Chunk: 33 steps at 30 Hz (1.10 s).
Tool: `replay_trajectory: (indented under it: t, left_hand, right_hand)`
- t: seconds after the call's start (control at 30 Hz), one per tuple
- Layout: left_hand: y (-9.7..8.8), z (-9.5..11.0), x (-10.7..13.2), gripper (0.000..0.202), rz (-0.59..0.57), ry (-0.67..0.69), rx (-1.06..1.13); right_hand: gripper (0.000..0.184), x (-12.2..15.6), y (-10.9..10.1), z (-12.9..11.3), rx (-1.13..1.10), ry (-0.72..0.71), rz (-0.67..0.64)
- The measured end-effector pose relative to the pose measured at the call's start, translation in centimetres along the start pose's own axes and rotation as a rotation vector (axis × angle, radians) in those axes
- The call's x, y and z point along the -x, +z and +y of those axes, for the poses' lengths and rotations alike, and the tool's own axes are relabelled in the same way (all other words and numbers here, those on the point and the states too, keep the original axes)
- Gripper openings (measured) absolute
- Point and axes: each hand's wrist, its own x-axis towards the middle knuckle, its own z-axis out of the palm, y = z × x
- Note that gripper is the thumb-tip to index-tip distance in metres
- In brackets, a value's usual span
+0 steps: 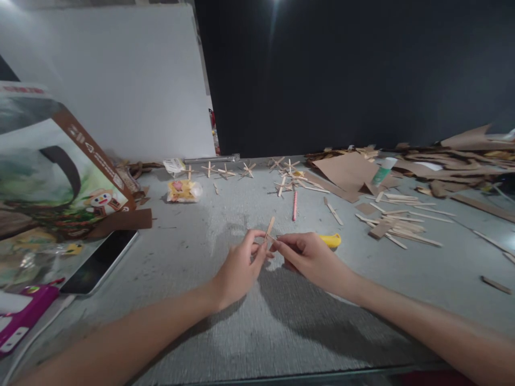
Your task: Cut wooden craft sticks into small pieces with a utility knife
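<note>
My left hand (243, 262) is closed in a pinch on a short wooden craft stick (270, 225), whose upper end points up and slightly right. Against it, my right hand (308, 253) pinches at a thin piece that crosses the stick; the fingers hide most of this piece, so I cannot tell its kind. The fingertips of both hands nearly meet above the table. Just behind my right hand lies a yellow-handled tool (330, 240), partly covered by that hand. Farther back are a pink patterned pen-like stick (294, 206) and a small stick with a darker tip (333, 210).
Several crossed stick pieces (248, 170) line the table's back. To the right are a pile of craft sticks (410, 228), brown cardboard (346, 170) and a glue stick (384, 171). At left stand a printed bag (60, 177), a phone (100, 262) and a yellow packet (183, 191).
</note>
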Motion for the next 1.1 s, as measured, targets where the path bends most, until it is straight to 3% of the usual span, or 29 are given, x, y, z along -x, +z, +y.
replay_trajectory:
  t: [0.2, 0.47, 0.7, 1.1]
  left_hand:
    - [0.0, 0.0, 0.2, 0.023, 0.012, 0.068, -0.169]
    - [-0.1, -0.1, 0.0, 0.021, 0.018, 0.2, -0.204]
    - [0.1, 0.0, 0.2, 0.025, -0.033, 0.074, -0.126]
    - [0.2, -0.2, 0.1, 0.02, -0.021, 0.141, -0.154]
  right_hand:
    - [0.043, 0.1, 0.0, -0.2, 0.044, 0.01, -0.009]
    - [0.038, 0.1, -0.5, -0.4, 0.064, 0.013, -0.025]
    - [0.041, 0.2, 0.2, -0.1, 0.026, -0.005, 0.027]
    - [0.035, 0.1, -0.2, -0.1, 0.114, -0.045, 0.018]
